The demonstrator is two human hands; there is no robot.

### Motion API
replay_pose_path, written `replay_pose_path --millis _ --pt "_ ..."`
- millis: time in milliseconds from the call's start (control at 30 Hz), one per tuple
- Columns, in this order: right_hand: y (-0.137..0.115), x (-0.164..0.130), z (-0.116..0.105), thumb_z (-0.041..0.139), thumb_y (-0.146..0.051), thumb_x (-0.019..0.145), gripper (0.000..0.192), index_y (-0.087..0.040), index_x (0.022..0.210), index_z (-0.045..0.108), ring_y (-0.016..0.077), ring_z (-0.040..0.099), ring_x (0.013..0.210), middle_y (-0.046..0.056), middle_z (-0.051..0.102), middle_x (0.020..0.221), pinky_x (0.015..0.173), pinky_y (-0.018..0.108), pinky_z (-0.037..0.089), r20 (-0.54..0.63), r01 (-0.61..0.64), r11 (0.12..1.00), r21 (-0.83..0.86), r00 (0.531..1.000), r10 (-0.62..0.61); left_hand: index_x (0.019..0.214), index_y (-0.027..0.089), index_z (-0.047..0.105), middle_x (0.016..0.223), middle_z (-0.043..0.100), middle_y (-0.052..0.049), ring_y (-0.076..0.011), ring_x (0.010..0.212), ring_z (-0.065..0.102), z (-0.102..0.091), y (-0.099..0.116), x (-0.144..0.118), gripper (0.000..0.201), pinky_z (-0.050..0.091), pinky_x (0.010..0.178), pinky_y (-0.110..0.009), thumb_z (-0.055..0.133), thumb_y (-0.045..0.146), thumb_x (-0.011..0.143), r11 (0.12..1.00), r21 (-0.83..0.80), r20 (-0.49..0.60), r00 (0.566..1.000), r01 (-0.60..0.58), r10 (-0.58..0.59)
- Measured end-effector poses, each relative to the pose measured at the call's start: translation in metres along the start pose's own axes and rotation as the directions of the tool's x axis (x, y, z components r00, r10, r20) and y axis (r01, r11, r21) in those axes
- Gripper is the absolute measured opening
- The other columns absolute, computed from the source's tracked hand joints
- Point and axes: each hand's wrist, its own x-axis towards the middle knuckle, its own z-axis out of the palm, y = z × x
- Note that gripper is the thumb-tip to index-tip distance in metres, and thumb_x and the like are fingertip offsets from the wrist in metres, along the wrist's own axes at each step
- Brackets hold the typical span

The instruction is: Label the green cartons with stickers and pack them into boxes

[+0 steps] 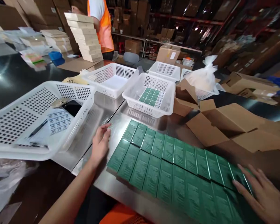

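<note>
Two rows of flat green cartons (177,165) on brushed steel table (112,183).
Left hand (100,143) open, flat beside them; right hand (262,194) splayed on glossy carton tops; perforated white basket (39,118) nearby.

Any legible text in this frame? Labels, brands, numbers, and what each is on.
None can be read.
Green boxes: pale print on the faces, too blurred.
Label sheet in the left basket: rows of print, too small.
Sticker sheet in the middle basket: unreadable.
White label on a cardboard box: blurred.
</note>
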Motion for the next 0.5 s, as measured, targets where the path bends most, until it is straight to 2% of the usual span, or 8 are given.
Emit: replay_pose_path --millis 67,133,167,233,300,367,433,500 --pt "-0.073 0.027 -0.01 0.038 -0.069 0.088 0.071 -0.036 0.151 0.029 0.0358 0.026 0.146 0.012 0.034 0.157 0.117 0.056 0.029 0.177 0.092 0.995 0.03 0.98 -0.096 0.107 0.021 0.063 0.117 0.069 -0.008 -0.0234 0.103 0.065 -0.028 0.004 -0.023 0.039 0.05 0.087 -0.036 0.058 0.052 0.085 0.994 0.101 -0.039 0.999 0.035 -0.031" --pt "-0.148 0.057 -0.011 0.04 -0.064 0.093 0.066 -0.034 0.151 0.03 0.0341 0.036 0.142 0.008 0.036 0.156 0.114 0.05 0.038 0.3 0.2 0.972 0.127 0.926 -0.229 0.107 0.02 0.063 0.096 0.07 -0.006 -0.0201 0.072 0.066 -0.048 0.006 -0.052 0.047 0.052 0.067 -0.034 0.063 0.057 0.08 0.97 0.203 -0.005 0.991 0.13 -0.132" --pt "-0.182 0.074 -0.007 0.041 -0.064 0.093 0.066 -0.033 0.15 0.031 0.0344 0.038 0.141 0.008 0.038 0.155 0.113 0.049 0.04 0.318 0.277 0.943 0.183 0.891 -0.323 0.111 0.019 0.061 0.088 0.069 -0.004 -0.0175 0.06 0.063 -0.054 0.006 -0.068 0.052 0.05 0.058 -0.033 0.064 0.059 0.077 0.959 0.21 0.041 0.978 0.191 -0.204" --pt "-0.241 0.109 0.008 0.044 -0.062 0.093 0.065 -0.033 0.15 0.032 0.034 0.041 0.139 0.007 0.039 0.153 0.111 0.047 0.043 0.33 0.378 0.876 0.298 0.821 -0.467 0.125 0.02 0.053 0.077 0.065 0.001 -0.015 0.044 0.057 -0.055 0.006 -0.094 0.066 0.047 0.045 -0.03 0.067 0.061 0.075 0.93 0.127 0.15 0.92 0.345 -0.362" --pt "-0.288 0.143 0.029 0.046 -0.061 0.094 0.064 -0.031 0.15 0.034 0.0342 0.043 0.137 0.008 0.041 0.152 0.109 0.048 0.044 0.329 0.43 0.817 0.383 0.763 -0.556 0.143 0.021 0.035 0.071 0.064 0.003 -0.0171 0.042 0.059 -0.045 0.005 -0.112 0.087 0.048 0.04 -0.03 0.069 0.061 0.073 0.853 -0.021 0.263 0.826 0.522 -0.499" --pt "-0.326 0.173 0.052 0.046 -0.055 0.096 0.06 -0.026 0.147 0.039 0.0343 0.045 0.135 0.011 0.045 0.149 0.109 0.051 0.042 0.37 0.445 0.811 0.38 0.73 -0.574 0.152 0.02 0.013 0.067 0.064 0.004 -0.0207 0.047 0.065 -0.032 0.004 -0.117 0.105 0.053 0.044 -0.032 0.069 0.061 0.074 0.748 -0.137 0.341 0.739 0.65 -0.58" --pt "-0.356 0.193 0.072 0.051 -0.055 0.094 0.058 -0.022 0.141 0.047 0.0378 0.047 0.132 0.014 0.053 0.14 0.109 0.056 0.039 0.42 0.463 0.812 0.357 0.697 -0.582 0.154 0.016 0.007 0.061 0.064 0.005 -0.0223 0.05 0.068 -0.021 0.004 -0.113 0.107 0.055 0.047 -0.033 0.067 0.06 0.076 0.713 -0.159 0.356 0.714 0.682 -0.603" --pt "-0.376 0.204 0.086 0.059 -0.056 0.089 0.054 -0.02 0.13 0.058 0.043 0.049 0.129 0.016 0.06 0.131 0.107 0.062 0.037 0.46 0.477 0.813 0.333 0.67 -0.582 0.15 0.013 0.019 0.055 0.061 0.006 -0.0222 0.046 0.066 -0.015 0.003 -0.107 0.095 0.052 0.043 -0.03 0.063 0.059 0.079 0.762 -0.101 0.337 0.743 0.64 -0.579"
